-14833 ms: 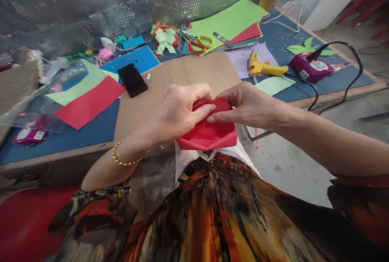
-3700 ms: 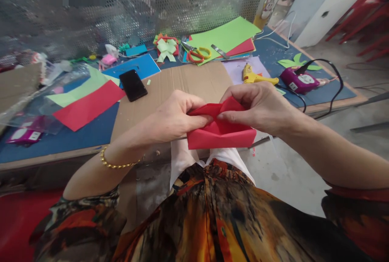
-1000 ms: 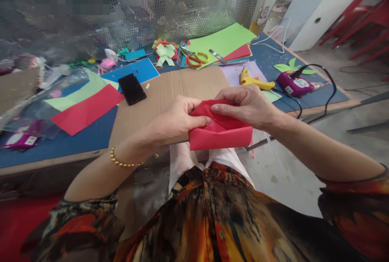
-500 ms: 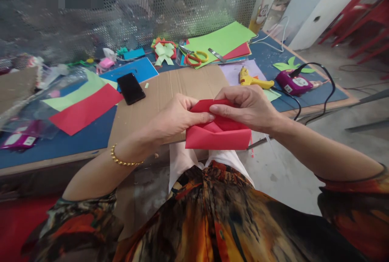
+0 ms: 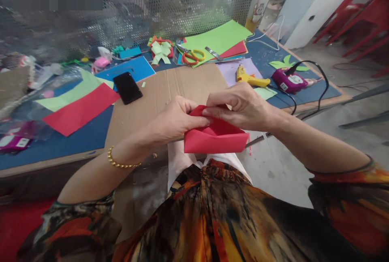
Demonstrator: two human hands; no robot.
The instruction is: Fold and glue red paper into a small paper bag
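Note:
A folded piece of red paper (image 5: 216, 142), shaped like a shallow box with a raised front wall, is held over the table's front edge, above my lap. My left hand (image 5: 179, 120) grips its left side, thumb laid along the inside. At the far side, my right hand (image 5: 237, 106) pinches the paper between thumb and bent index finger. Both thumbs nearly meet at the middle of the paper. The fingers behind it are partly hidden.
Beneath lies a cardboard sheet (image 5: 161, 88) with a black phone (image 5: 127, 88). A yellow glue gun (image 5: 252, 79) and a purple power socket (image 5: 288, 79) with cables sit to the right. Scissors (image 5: 191, 55) rest on green paper (image 5: 221, 37); red paper (image 5: 80, 110) lies left.
The red paper's front wall has risen and its inside has opened into a box shape. Both hands keep their hold, and the view has shifted slightly.

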